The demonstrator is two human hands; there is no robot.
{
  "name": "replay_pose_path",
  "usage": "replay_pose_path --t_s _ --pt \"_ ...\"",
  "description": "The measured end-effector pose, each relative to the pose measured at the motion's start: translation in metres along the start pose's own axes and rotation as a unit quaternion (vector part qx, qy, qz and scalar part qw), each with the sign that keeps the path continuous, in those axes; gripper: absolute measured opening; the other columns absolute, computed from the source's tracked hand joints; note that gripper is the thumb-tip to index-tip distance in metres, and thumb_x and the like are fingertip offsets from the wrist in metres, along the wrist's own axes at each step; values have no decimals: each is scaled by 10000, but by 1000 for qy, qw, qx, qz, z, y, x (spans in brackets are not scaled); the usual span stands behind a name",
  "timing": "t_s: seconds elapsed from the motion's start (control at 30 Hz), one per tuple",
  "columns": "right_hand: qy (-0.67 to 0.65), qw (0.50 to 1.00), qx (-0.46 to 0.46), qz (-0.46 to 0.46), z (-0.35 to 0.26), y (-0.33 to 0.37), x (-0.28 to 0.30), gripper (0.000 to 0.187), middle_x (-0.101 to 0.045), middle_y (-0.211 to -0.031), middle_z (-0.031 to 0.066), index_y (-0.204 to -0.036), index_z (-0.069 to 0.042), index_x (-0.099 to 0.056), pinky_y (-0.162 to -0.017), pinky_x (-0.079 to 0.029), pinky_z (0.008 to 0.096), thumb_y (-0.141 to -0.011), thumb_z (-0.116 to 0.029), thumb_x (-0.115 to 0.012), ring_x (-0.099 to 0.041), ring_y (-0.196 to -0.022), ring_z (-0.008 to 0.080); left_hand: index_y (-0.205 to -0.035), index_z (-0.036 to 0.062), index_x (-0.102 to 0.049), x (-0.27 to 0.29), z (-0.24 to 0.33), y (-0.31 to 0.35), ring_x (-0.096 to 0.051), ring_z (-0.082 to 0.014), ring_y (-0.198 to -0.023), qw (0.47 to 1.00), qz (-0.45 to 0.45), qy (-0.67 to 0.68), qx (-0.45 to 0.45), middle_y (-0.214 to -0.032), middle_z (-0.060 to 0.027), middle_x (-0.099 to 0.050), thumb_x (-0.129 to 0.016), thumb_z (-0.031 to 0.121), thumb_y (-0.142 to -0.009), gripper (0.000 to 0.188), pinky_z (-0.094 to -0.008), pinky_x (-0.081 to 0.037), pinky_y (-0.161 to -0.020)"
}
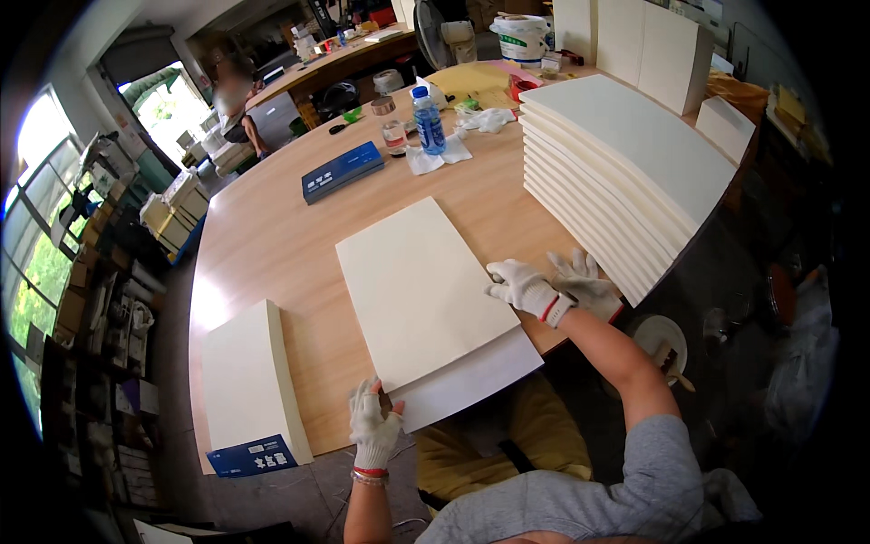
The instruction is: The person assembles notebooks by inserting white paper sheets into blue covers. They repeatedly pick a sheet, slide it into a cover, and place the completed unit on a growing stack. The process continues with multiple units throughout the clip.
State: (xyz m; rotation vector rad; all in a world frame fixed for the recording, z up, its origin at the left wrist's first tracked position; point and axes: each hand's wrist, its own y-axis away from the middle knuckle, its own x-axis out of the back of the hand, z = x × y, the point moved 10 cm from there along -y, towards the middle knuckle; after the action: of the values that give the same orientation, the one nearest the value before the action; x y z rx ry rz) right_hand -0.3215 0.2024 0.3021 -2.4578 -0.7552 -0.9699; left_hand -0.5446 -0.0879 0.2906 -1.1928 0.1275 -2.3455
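Observation:
A cream rectangular paper block lies in front of me on the wooden table, over a white sheet that sticks out beneath its near edge. My left hand, in a white knit glove with bare fingertips, is at the block's near left corner, thumb and fingers apart. On the block's right edge rests my right hand, gloved in white with a watch at the wrist; its fingers are loosely bent, with the thumb apart. Beside it lies an empty white glove.
A tall stack of thick pads stands at the right. At the left is a pile of cream sheets with a blue band. A blue box, a water bottle and a jar stand farther back. A person sits in the background.

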Motion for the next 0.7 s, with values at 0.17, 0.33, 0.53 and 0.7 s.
replay_pose_path --t_s 0.17,0.33,0.53,0.7 --pt "-39 987 97 -121 -49 41 -6 283 -679 -928 149 -948 -40 -690 -795 -501 370 -879 -311 -649 -644 -889 306 -1420 77 -325 9 100 -16 -506 -435 -1175 971 -121 -126 -166 -1445 -248 -353 -847 307 -625 978 -476 -473 -928" --pt "-50 980 86 -174 -45 45 -3 421 -670 -1067 156 -1062 -37 -674 -882 -477 357 -914 -419 -576 -623 -1012 307 -1450 112 -277 -8 95 -18 -507 -453 -1149 948 -223 -173 -144 -1480 -236 -292 -847 337 -614 1036 -489 -477 -917" --pt "-70 969 -5 -235 -14 40 -10 621 -671 -1063 146 -1079 -29 -660 -902 -453 349 -923 -598 -464 -614 -1021 288 -1376 90 -422 -3 103 -17 -476 -450 -1191 942 -273 -130 -143 -1460 -226 -333 -805 333 -661 848 -528 -445 -937" --pt "-88 973 -17 -214 -5 38 -18 647 -673 -1054 142 -1070 -20 -656 -897 -449 341 -909 -621 -478 -615 -1006 262 -1132 67 -557 -16 108 -17 -499 -399 -1198 939 -224 -210 -154 -1403 -214 -420 -861 349 -559 707 -474 -469 -937"
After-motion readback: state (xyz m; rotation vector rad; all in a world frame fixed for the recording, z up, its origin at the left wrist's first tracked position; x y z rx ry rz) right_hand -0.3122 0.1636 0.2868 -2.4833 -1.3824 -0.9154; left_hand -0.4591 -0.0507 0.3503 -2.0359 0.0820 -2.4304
